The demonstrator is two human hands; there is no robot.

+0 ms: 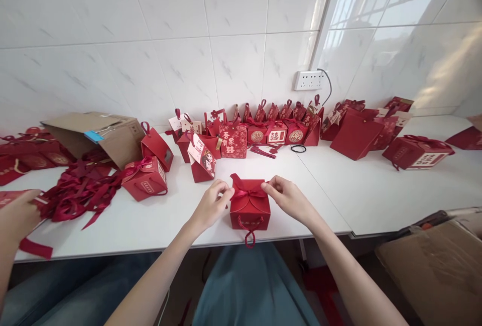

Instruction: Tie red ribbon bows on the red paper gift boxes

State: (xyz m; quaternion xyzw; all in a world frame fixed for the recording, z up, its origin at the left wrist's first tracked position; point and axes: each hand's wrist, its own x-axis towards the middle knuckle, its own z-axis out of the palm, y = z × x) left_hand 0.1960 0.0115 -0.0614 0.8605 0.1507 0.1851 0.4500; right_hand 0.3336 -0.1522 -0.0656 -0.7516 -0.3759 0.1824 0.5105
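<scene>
In front of me, near the table's front edge, stands a red gift box (249, 211) with a twisted red cord handle (247, 230) hanging over its front. A red satin ribbon (249, 193) is tied in a bow across its top. From the left, my left hand (213, 202) pinches one side of the bow between thumb and fingertips. On the right, my right hand (288, 195) pinches the other side the same way. The box rests upright on the white table (301, 200), between my two hands.
A heap of loose dark red ribbons (81, 193) lies left, beside a cardboard box (101, 132) and a finished-looking red box (146, 179). Several red gift boxes (276, 134) line the wall. Another person's hand (18, 215) is at far left. A carton (433, 265) stands lower right.
</scene>
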